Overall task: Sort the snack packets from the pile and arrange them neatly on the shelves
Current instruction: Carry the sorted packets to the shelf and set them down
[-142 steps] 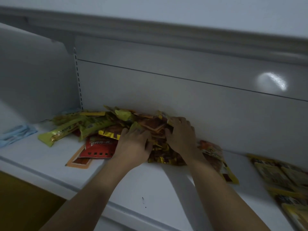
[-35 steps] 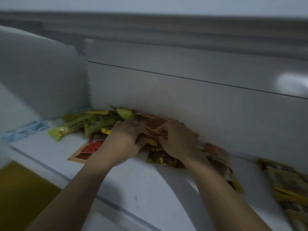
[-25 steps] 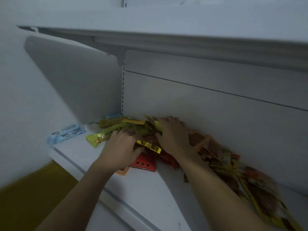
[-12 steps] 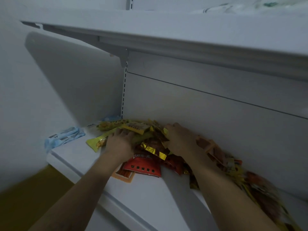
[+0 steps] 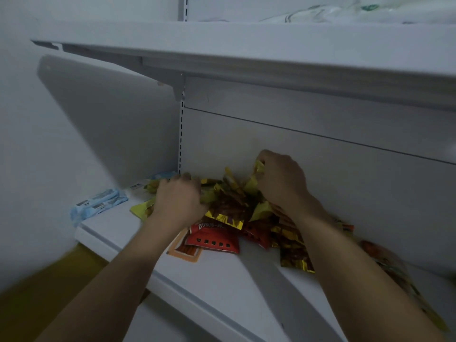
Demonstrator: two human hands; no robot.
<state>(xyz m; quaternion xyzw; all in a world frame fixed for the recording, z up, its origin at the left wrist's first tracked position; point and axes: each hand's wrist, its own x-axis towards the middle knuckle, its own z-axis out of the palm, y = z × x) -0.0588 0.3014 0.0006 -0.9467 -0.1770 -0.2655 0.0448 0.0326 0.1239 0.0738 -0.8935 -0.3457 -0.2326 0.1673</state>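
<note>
A pile of snack packets in gold, yellow, green and red lies on the white shelf against its back panel. My left hand lies palm down on the pile's left side, over yellow-green stick packets. My right hand is raised a little at the pile's right side, and its fingers pinch a yellow packet by the top edge. A red packet and an orange one lie flat at the front of the pile.
Light blue packets lie at the shelf's left end beside a grey side panel. More packets trail off to the right. Another shelf hangs close overhead. Yellow floor shows below left.
My right hand has lifted from the pile, drawing a yellow packet upward. My left hand stays pressed on the pile's left side. The view shifted left over the earlier frames.
</note>
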